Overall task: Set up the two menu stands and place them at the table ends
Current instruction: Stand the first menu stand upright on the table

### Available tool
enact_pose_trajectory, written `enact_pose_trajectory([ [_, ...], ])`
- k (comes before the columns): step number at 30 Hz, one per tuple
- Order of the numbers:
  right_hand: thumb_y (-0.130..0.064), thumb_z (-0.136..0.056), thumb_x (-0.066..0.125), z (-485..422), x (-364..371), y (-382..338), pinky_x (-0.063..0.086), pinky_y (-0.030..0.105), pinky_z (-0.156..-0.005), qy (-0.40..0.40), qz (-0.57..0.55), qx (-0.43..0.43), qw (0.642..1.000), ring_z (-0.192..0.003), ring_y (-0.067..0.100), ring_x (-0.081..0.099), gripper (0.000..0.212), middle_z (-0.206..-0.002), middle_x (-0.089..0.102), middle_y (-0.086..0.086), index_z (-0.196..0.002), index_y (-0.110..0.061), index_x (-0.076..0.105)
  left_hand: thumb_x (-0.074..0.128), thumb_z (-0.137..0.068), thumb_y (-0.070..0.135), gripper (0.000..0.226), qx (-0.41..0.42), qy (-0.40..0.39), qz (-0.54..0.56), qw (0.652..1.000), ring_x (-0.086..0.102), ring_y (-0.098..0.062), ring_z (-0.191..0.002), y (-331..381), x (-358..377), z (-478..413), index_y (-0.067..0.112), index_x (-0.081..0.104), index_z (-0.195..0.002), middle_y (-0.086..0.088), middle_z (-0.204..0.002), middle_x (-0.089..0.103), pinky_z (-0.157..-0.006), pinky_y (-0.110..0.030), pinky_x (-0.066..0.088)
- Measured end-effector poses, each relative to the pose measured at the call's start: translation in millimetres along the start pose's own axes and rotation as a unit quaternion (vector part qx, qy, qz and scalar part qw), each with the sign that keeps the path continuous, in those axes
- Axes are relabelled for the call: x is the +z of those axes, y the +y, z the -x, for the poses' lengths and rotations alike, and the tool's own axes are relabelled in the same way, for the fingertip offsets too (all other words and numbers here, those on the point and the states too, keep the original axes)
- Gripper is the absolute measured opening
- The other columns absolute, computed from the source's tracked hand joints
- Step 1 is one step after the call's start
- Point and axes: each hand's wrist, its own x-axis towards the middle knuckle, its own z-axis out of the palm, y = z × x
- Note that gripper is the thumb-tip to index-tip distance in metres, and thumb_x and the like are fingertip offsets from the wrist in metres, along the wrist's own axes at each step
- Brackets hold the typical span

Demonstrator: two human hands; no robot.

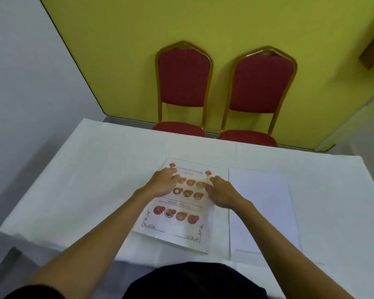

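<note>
We are looking down at a table covered with a white cloth (pixel 84 180), and both of our bare hands are resting on a printed paper menu with red food photos and the heading "Chinese Food Menu" (pixel 177 214). This menu is lying flat near the middle of the table, slightly rotated so its lower edge is tilting toward our right, and its near corner is close to the table's front edge.

Our left hand (pixel 163 183) is pressing on the upper left part of the menu, with its fingers spread and curled a little, the fingertips touching the sheet near the title. Our right hand (pixel 221 194) is pressing on the upper right part, with its fingers bent and their tips touching the sheet's right edge. We cannot tell whether either hand is pinching the paper or only lying on top of it.

Just beside the menu, on our right, a second plain white sheet or clear flat stand panel (pixel 262 210) is lying flat on the cloth; we cannot tell its material from here. The 2 items are lying close together but are not overlapping.

Beyond the far edge of the table, 2 red padded chairs with gold metal frames (pixel 183 83) are standing side by side against a yellow wall (pixel 138 29). A grey wall (pixel 20 83) is meeting it on our left.
</note>
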Motion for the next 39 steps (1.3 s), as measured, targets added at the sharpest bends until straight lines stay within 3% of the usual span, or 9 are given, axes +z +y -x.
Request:
enact_pose_trajectory([
  [5, -0.025, -0.100, 0.045, 10, 23, 12, 0.054, 0.038, -0.092, 0.032, -0.027, 0.068, 0.997, -0.118, 0.034, 0.060, 0.039, -0.133, 0.058, 0.013, -0.132, -0.004, 0.047, 0.042, -0.104, 0.026, 0.051, -0.047, 0.082, 0.046, 0.994, 0.051, -0.029, -0.134, -27, 12, 10, 0.013, 0.038, -0.152, -0.010, -0.155, 0.043, -0.104, -0.034, 0.046],
  [8, -0.021, -0.096, 0.050, 14, 28, 17, 0.060, 0.042, -0.087, 0.069, -0.113, 0.113, 0.985, -0.109, 0.033, 0.066, 0.036, -0.126, 0.064, 0.013, -0.129, -0.007, 0.049, 0.040, -0.103, 0.019, 0.038, -0.058, 0.120, 0.060, 0.989, 0.062, -0.023, -0.103, -35, 16, 16, 0.013, 0.049, -0.140, -0.008, -0.137, 0.058, -0.067, -0.018, 0.050],
  [10, -0.019, -0.094, 0.053, 14, 30, 23, 0.062, 0.043, -0.081, 0.067, -0.212, 0.154, 0.963, -0.104, 0.034, 0.069, 0.036, -0.123, 0.067, 0.013, -0.127, -0.006, 0.052, 0.041, -0.102, 0.016, 0.015, -0.080, 0.135, 0.058, 0.986, 0.060, -0.021, -0.088, -43, 13, 14, 0.013, 0.054, -0.109, -0.009, -0.121, 0.066, -0.055, -0.018, 0.043],
  [12, -0.011, -0.096, 0.054, 14, 30, 27, 0.062, 0.047, -0.084, 0.045, -0.316, 0.178, 0.931, -0.103, 0.035, 0.070, 0.030, -0.122, 0.069, 0.017, -0.123, 0.000, 0.058, 0.042, -0.100, 0.016, 0.014, -0.098, 0.123, 0.052, 0.986, 0.063, -0.025, -0.085, -50, 7, 12, 0.011, 0.055, -0.098, -0.013, -0.112, 0.069, -0.058, -0.026, 0.047],
  [15, -0.002, -0.098, 0.054, 16, 25, 27, 0.060, 0.049, -0.087, 0.023, -0.393, 0.185, 0.900, -0.105, 0.038, 0.069, 0.021, -0.121, 0.068, 0.022, -0.113, 0.009, 0.063, 0.046, -0.097, 0.018, 0.026, -0.096, 0.049, 0.059, 0.992, 0.066, -0.027, -0.090, -53, -5, 9, 0.012, 0.067, -0.112, -0.008, -0.110, 0.070, -0.062, -0.026, 0.049],
  [22, -0.003, -0.097, 0.054, 5, -17, -5, 0.061, 0.039, -0.072, 0.064, -0.341, 0.118, 0.931, -0.091, 0.031, 0.070, 0.017, -0.108, 0.070, 0.018, -0.083, -0.004, 0.063, 0.060, -0.094, 0.019, 0.023, -0.047, 0.086, 0.117, 0.988, 0.071, -0.027, -0.097, -51, -42, 1, 0.005, 0.073, -0.108, -0.006, -0.105, 0.075, -0.081, -0.039, 0.060],
  [27, -0.009, -0.095, 0.062, -10, -62, -35, 0.062, 0.044, -0.079, 0.139, -0.278, 0.025, 0.950, -0.095, 0.034, 0.073, 0.006, -0.099, 0.073, 0.013, -0.094, -0.004, 0.064, 0.069, -0.091, 0.014, 0.022, 0.017, 0.159, 0.174, 0.972, 0.073, -0.024, -0.091, -34, -80, -10, 0.008, 0.071, -0.112, -0.006, -0.101, 0.075, -0.079, -0.037, 0.062],
  [31, -0.023, -0.090, 0.071, -18, -85, -47, 0.062, 0.048, -0.081, 0.189, -0.217, -0.038, 0.957, -0.090, 0.028, 0.074, 0.014, -0.093, 0.075, 0.007, -0.096, -0.010, 0.068, 0.071, -0.089, 0.013, 0.016, 0.060, 0.189, 0.175, 0.964, 0.076, -0.018, -0.084, -28, -102, -21, 0.005, 0.073, -0.104, -0.007, -0.095, 0.078, -0.074, -0.029, 0.063],
  [39, -0.022, -0.093, 0.068, -16, -87, -47, 0.061, 0.046, -0.085, 0.231, -0.227, -0.055, 0.945, -0.093, 0.020, 0.073, 0.020, -0.102, 0.077, 0.001, -0.103, -0.006, 0.071, 0.070, -0.089, 0.023, 0.014, 0.117, 0.219, 0.125, 0.960, 0.075, -0.019, -0.083, -33, -104, -36, 0.010, 0.073, -0.093, 0.002, -0.085, 0.079, -0.081, -0.041, 0.062],
])
